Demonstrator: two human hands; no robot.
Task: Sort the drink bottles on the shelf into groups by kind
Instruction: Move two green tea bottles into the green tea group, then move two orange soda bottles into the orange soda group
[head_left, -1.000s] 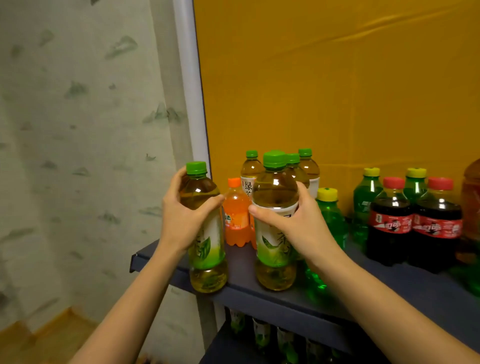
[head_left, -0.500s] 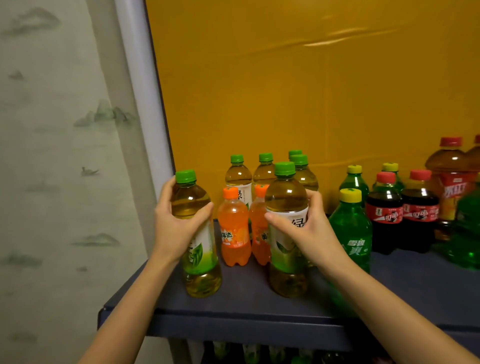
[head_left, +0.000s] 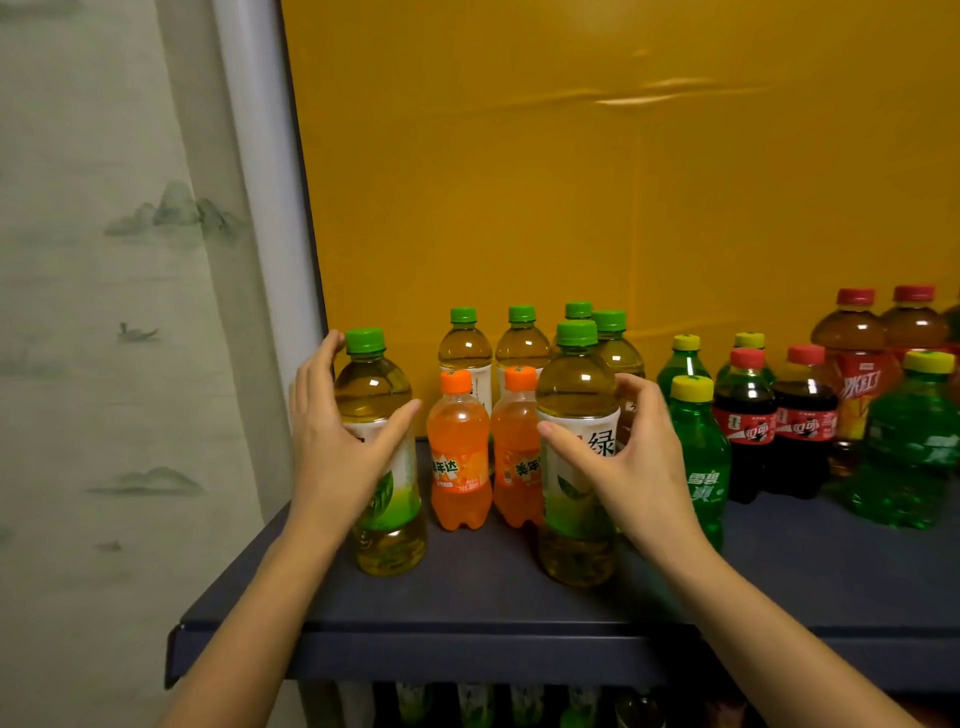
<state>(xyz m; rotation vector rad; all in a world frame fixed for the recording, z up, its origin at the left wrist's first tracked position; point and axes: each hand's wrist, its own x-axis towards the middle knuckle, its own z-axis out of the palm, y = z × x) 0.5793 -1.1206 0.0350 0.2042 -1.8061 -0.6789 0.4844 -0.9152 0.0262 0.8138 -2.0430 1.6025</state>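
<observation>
Two green-tea bottles with green caps stand on the dark shelf near its front. My left hand is cupped loosely around the left tea bottle, fingers straightened and spread. My right hand curves around the right tea bottle with its fingers apart from it. Two small orange soda bottles stand between the two. Several more green-tea bottles stand behind, against the yellow back panel.
To the right stand green lemon-lime bottles, two cola bottles, red-capped iced-tea bottles and a large green bottle. A white post and curtain border the shelf's left end. More bottles show on the lower shelf.
Both tea bottles were lifted from the shelf's front edge and set further in. My fingers have loosened from a firm grip to a spread, open hold.
</observation>
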